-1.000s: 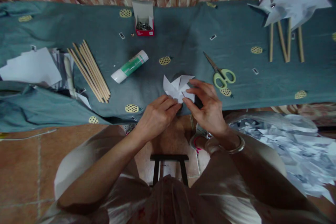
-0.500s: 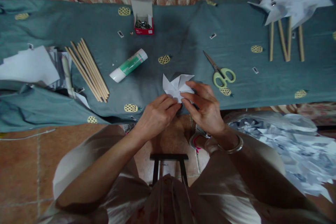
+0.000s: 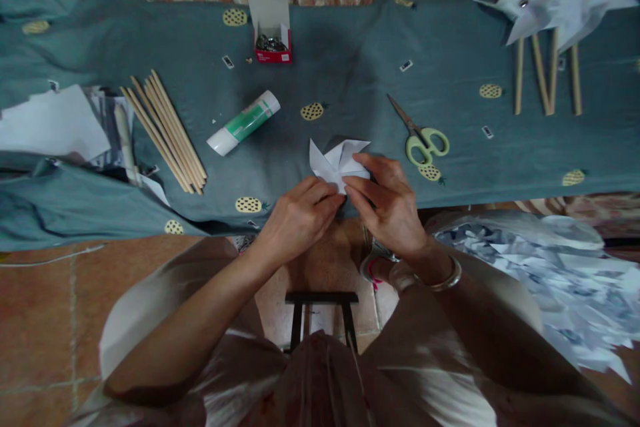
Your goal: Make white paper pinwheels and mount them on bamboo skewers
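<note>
A folded white paper pinwheel [image 3: 336, 161] lies near the front edge of the green cloth, its blades pointing away from me. My left hand [image 3: 305, 213] pinches its near-left edge between thumb and fingers. From the right, my right hand [image 3: 387, 200] grips the paper near the centre and along the right blade, fingers bent over it. The fingertips partly cover the near side of the pinwheel. Scissors [image 3: 424, 140] with light green handles lie open to the right. To the left is a green and white glue stick [image 3: 244, 123].
Several wooden sticks [image 3: 167, 137] and a stack of white paper [image 3: 55, 123] lie at the left. A red and white box [image 3: 273, 53] of small metal pieces stands at the back. Finished pinwheels [image 3: 555, 7] lie far right. A bag of paper scraps [image 3: 565, 280] sits below the table's right side.
Both hands keep hold of the paper pinwheel in nearly the same place. The view has shifted very slightly; the other things lie as before.
</note>
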A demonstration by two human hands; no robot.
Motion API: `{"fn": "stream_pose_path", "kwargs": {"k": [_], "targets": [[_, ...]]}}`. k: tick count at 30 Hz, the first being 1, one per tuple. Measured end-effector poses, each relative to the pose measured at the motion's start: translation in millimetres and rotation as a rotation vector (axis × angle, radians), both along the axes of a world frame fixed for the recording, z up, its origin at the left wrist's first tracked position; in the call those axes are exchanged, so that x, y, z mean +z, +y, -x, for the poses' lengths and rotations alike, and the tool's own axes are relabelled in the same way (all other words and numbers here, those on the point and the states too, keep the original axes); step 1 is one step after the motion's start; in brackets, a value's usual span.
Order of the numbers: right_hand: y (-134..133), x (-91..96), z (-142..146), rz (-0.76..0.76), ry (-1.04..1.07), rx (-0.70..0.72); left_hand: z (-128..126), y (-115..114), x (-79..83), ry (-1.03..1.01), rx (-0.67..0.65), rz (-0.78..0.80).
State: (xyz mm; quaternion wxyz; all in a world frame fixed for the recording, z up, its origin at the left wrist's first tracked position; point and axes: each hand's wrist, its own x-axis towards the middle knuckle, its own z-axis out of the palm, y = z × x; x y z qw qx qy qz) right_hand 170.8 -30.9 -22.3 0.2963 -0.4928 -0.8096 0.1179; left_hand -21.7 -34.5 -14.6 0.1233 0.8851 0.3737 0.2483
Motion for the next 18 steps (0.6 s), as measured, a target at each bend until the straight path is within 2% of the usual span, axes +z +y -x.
{"fn": "stream_pose_path", "kwargs": {"k": [18], "targets": [[0.2, 0.6, 3.7, 0.006, -0.059, 0.023, 0.3, 2.7, 1.4, -0.031, -0.006, 0.066]]}}
